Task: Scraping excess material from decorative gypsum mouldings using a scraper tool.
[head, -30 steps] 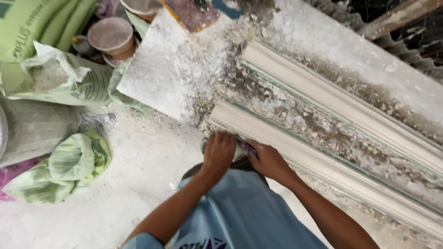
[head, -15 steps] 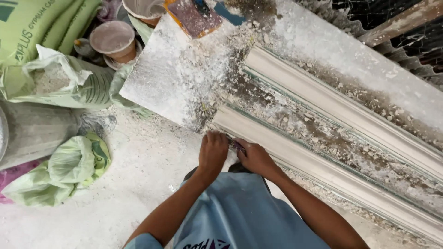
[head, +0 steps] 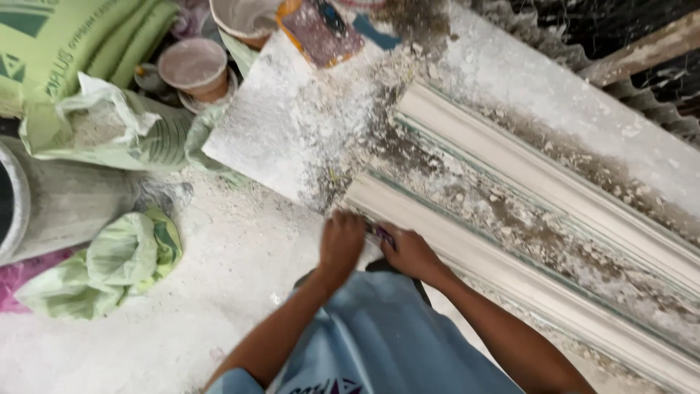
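White plaster cornice moulding runs from centre toward 4 o'clock on the dusty tabletop. Both hands meet at its near end: left hand curled on the edge, right hand closed around a small dark tool. Green sacks sit at 10 o'clock.

You are in a plaster-casting workshop. White powder and crumbs coat the floor and a long workbench. Two long white moulded cornice strips lie along it. Green sacks of powder, dusty mixing bowls and a grey drum crowd the left side.
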